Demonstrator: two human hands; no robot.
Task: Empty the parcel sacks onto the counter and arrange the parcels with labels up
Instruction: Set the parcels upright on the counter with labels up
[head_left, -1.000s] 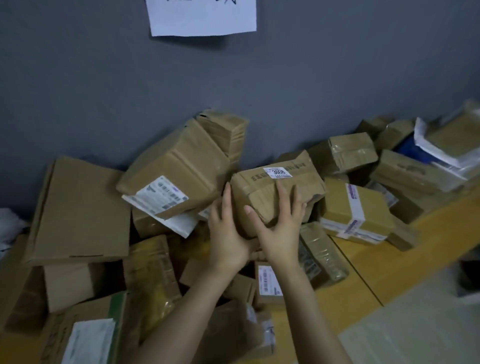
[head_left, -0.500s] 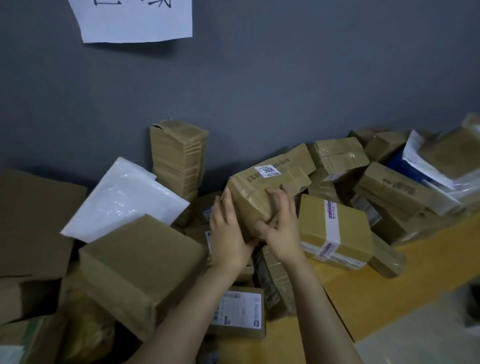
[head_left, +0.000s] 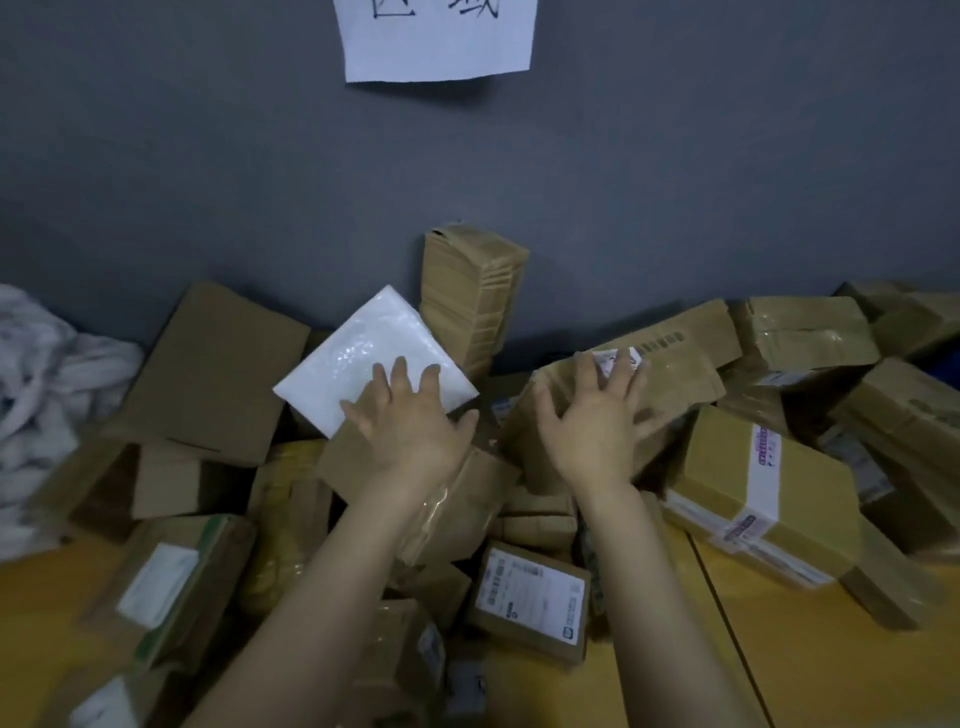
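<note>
Right hand atop taped parcel

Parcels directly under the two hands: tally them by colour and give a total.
White: 1, the padded mailer under the fingers of the left hand.
Brown: 2, the plain box under that hand's palm and the taped parcel under the right hand.
Total: 3.
</note>
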